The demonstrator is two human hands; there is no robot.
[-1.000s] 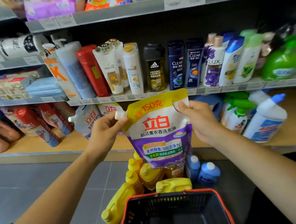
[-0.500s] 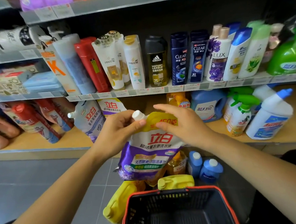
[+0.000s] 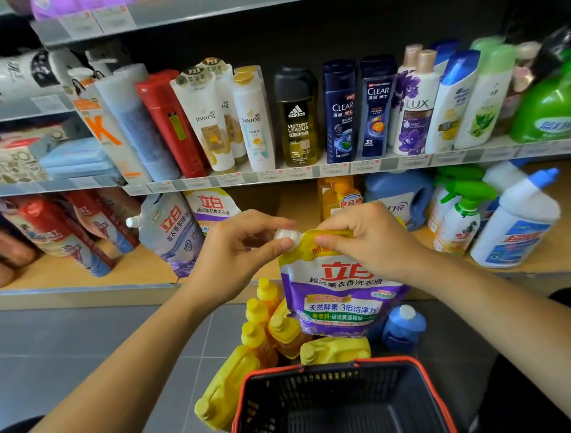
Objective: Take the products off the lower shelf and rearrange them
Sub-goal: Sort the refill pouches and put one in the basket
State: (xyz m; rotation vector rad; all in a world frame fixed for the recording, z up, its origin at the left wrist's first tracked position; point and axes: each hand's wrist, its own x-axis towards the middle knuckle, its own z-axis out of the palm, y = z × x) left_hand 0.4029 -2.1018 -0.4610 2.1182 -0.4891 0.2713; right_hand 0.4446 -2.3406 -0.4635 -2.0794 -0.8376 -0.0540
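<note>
The fingers (image 3: 269, 250) of the left hand (image 3: 236, 253) were curled, and the white cap (image 3: 287, 236) of a pouch (image 3: 340, 297) was pinched between thumb and forefinger. The pouch's yellow top edge was pinched by the fingertips (image 3: 333, 238) of the right hand (image 3: 372, 240), the other fingers being bent over it.

The pouch was held upright in the air, before the front edge of the lower shelf (image 3: 79, 276) and above the yellow bottles (image 3: 261, 319) on the floor. On it were printed "立白" in red, "超洁薰衣香洗衣液" and, on the purple part, "天然酵素·3倍洁净力".

Two more 立白 pouches (image 3: 173, 231) were leaned at the middle of the lower shelf, with red packs (image 3: 52, 229) toward its left end. Toward its right end stood an orange bottle (image 3: 338, 195), a blue jug (image 3: 401, 194), a green-topped sprayer (image 3: 460, 217) and a white bottle with a blue cap (image 3: 514, 224).

Along the front edge of the shelf above were ranged Pantene tubes (image 3: 206, 120), a Pantene bottle (image 3: 253, 120), an adidas "Victory League" bottle (image 3: 297, 117), two dark Clear bottles (image 3: 341, 111) and a Lux bottle (image 3: 415, 105).

On the floor, yellow jugs (image 3: 334, 350) and a blue bottle (image 3: 403, 326) were set just beyond the far rim of a black basket (image 3: 335, 368) trimmed in red.
</note>
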